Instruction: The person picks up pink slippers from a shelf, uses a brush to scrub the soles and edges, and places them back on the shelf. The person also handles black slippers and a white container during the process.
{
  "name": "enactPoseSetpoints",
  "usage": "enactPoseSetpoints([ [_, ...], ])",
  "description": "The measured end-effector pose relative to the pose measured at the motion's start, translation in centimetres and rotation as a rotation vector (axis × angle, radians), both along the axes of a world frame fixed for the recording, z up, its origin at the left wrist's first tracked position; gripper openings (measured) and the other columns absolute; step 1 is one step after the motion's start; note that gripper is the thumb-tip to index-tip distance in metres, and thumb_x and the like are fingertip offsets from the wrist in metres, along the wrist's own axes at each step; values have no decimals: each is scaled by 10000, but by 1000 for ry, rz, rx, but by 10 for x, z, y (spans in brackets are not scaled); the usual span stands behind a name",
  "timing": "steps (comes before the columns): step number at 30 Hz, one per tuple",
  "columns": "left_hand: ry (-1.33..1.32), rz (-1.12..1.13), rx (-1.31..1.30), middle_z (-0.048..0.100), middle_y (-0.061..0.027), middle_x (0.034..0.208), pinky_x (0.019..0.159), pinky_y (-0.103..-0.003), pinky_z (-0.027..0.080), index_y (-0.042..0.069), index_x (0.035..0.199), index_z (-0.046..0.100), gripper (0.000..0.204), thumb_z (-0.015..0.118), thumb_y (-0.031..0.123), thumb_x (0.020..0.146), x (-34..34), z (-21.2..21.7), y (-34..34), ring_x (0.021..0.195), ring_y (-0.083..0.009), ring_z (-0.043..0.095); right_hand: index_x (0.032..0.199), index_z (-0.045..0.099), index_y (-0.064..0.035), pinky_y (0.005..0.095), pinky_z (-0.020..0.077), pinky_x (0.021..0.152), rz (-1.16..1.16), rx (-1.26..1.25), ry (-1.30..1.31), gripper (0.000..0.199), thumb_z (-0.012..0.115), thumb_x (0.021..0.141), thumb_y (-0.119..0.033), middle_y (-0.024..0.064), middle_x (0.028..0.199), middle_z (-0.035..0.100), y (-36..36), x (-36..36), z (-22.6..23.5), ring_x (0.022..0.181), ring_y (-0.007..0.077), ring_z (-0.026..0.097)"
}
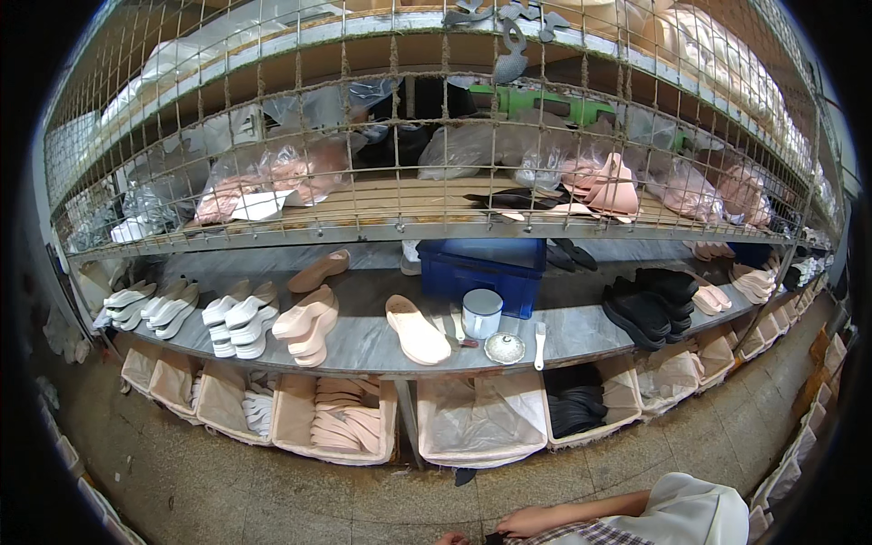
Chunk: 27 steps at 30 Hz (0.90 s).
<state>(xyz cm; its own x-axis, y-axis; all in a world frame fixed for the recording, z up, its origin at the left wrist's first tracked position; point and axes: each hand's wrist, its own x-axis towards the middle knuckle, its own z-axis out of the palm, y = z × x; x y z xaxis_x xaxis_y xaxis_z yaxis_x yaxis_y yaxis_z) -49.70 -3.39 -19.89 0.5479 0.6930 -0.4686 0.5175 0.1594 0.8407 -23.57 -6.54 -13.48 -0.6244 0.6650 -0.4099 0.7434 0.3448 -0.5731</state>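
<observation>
My right hand (525, 521) is low at the bottom edge, its forearm reaching in from the right out of a white sleeve. Its fingers look curled in, next to a small dark thing (494, 539) that I cannot make out. Only a sliver of my left hand (451, 540) shows beside it, cut off by the picture's edge. Both hands are well below the grey shelf (363, 352). On that shelf lie a single pale sole (417, 329), a white enamel mug (481, 314), a small lidded metal dish (504, 349) and a white-handled brush (540, 346).
A blue crate (520, 295) stands behind the mug. Stacked white soles (241, 318), beige soles (307, 324) and black soles (651, 307) line the shelf. Lined bins (481, 457) sit underneath. Wire mesh (395, 136) fronts the upper shelves, which hold bagged pink pieces (300, 177).
</observation>
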Motion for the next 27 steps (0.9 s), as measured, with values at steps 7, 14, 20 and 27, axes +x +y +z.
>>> enactPoseSetpoints([
  [7, -48, -30, 82, 655, -170, 950, 756, -381, 482, 0, 1050, 579, 311, 557, 259, 878, 15, 37, -6, 887, -273, 626, 1225, 495, -67, 437, 473, 826, 40, -24, -73, 365, 503, 903, -240, 148, 1137, 568, -6, 4, 12, 1018, 360, 567],
  [14, -60, -23, -72, 639, -149, 1021, 813, -379, 473, 24, 1070, 571, 261, 529, 207, 889, 15, 11, -14, 930, -268, 608, 1163, 526, -84, 449, 485, 799, -5, -22, -45, 320, 527, 877, -228, 151, 1079, 592, -7, -5, 44, 992, 354, 579],
  [20, -78, -70, 154, 640, -153, 900, 744, -383, 485, 33, 1013, 596, 307, 572, 303, 870, 19, -24, 5, 835, -293, 615, 1142, 561, -92, 430, 483, 806, 15, -23, -80, 320, 550, 858, -240, 149, 1068, 607, 1, -2, 46, 979, 338, 585],
  [27, -36, 166, 117, 653, -141, 955, 744, -362, 490, 34, 1126, 517, 361, 596, 278, 872, 10, -5, 6, 874, -265, 630, 1170, 563, -92, 406, 471, 835, 37, -87, -154, 360, 568, 839, -234, 150, 1088, 602, 2, -6, 66, 997, 332, 575],
])
